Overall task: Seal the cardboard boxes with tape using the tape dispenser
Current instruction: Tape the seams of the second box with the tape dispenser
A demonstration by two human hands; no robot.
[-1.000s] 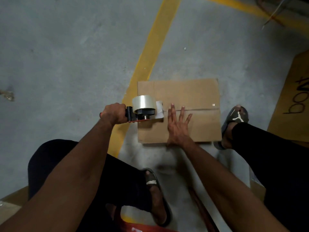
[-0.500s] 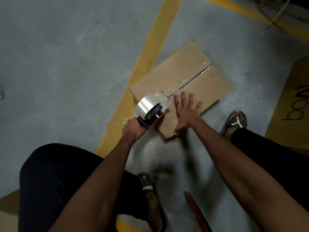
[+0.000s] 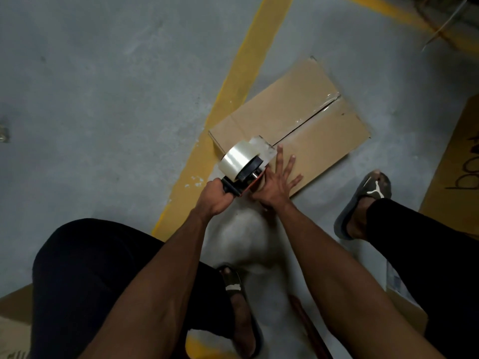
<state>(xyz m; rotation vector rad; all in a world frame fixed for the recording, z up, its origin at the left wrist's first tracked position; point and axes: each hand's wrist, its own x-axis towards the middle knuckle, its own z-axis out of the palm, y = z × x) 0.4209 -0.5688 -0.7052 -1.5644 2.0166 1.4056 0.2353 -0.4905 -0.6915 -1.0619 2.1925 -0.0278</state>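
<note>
A person crouched over a grey concrete floor marked w/ a yellow painted line. At far left, the corner of a flattened piece of cardboard lay beside the person's dark-clad left leg. The left foot wore a dark sandal near bottom centre.

The left hand was curled tight round the black handle of the tape dispenser, fingers wrapped and pressed together. The dispenser carried a clear tape roll, tilted, w/ its front end touching the near-left corner of the cardboard box, right at the near end of the flap seam.

The box sat on the floor at an angle, its left corner over the yellow line, flaps down. Glossy clear tape showed at the far end of the seam.

Just beside the dispenser, the right hand lay flat on the box's near flap, fingers straight and spread, palm at the box's edge.

Farther right, the right foot in a dark slide w/ white logo stood near the box. At the right edge lay another cardboard sheet bearing black handwriting, not legible in full.
</note>
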